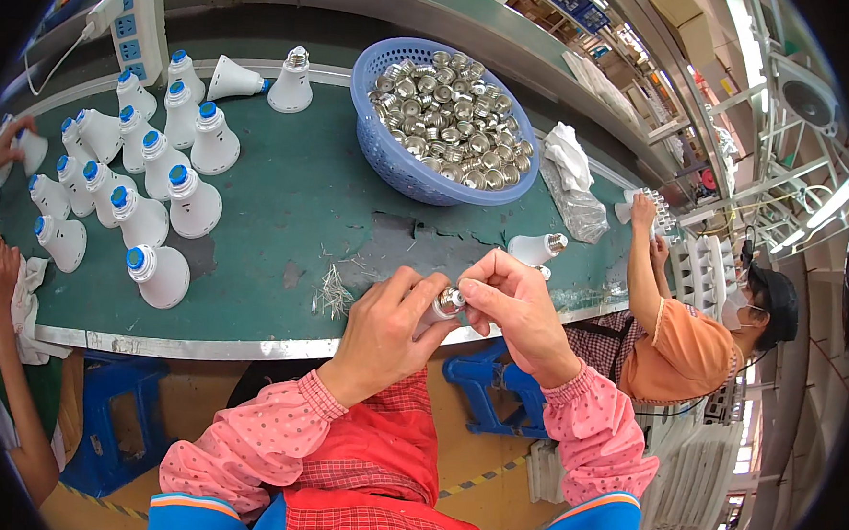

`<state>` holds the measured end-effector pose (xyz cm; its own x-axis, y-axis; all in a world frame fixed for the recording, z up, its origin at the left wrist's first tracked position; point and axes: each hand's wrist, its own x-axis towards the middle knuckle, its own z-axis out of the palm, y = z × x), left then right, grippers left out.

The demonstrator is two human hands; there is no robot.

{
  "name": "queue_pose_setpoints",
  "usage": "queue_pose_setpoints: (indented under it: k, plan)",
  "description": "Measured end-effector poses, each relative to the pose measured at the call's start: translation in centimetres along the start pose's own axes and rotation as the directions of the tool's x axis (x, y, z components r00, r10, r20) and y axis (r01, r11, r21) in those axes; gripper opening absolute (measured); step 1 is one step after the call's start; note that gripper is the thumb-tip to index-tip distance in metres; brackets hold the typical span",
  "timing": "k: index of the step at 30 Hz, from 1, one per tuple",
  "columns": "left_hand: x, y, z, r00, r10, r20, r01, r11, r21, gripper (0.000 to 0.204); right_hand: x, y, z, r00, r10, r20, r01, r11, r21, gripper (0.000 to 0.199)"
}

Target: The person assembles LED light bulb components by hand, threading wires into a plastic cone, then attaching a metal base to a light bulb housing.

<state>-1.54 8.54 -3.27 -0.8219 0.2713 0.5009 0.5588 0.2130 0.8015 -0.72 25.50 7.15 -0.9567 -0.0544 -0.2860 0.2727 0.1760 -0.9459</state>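
At the near edge of the bench, my left hand is wrapped round a white light bulb housing, tilted with its metal screw cap upward. My right hand pinches thumb and fingers together at the top of that cap; anything tiny between the fingertips is too small to make out. Just beyond my right hand lies another white bulb with a metal cap, on its side. A small heap of thin pale pins or wires lies left of my left hand.
A blue plastic basket full of metal screw caps stands at the back. Several white housings with blue tops crowd the left of the green bench. A crumpled plastic bag lies right. Co-workers' hands work at both sides.
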Motion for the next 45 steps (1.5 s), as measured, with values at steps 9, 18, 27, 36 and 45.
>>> queue_pose_setpoints:
  k: [9,18,27,36,45]
  plan:
    - [-0.1,-0.2,0.1,1.000,0.024,-0.002,-0.024,1.000,-0.016,0.049,0.4,0.0,-0.5,0.991,0.111,0.074,-0.121,0.982,0.147,0.014]
    - [-0.1,-0.2,0.2,1.000,0.021,-0.005,-0.021,1.000,-0.013,0.049,0.4,0.2,-0.6,0.985,0.156,0.074,-0.170,0.950,0.262,0.010]
    - [-0.1,-0.1,0.2,1.000,0.007,-0.011,-0.007,1.000,0.011,0.051,0.3,0.8,-0.9,0.983,0.146,0.113,-0.176,0.923,0.342,0.010]
    - [-0.1,-0.1,0.1,1.000,0.004,-0.006,-0.004,1.000,0.012,0.052,0.1,1.1,-0.8,0.983,0.120,0.138,-0.159,0.934,0.321,0.017]
    - [-0.1,-0.1,0.1,1.000,0.006,-0.006,-0.006,1.000,0.017,0.051,0.1,0.8,-0.7,0.984,0.099,0.147,-0.137,0.953,0.271,0.018]
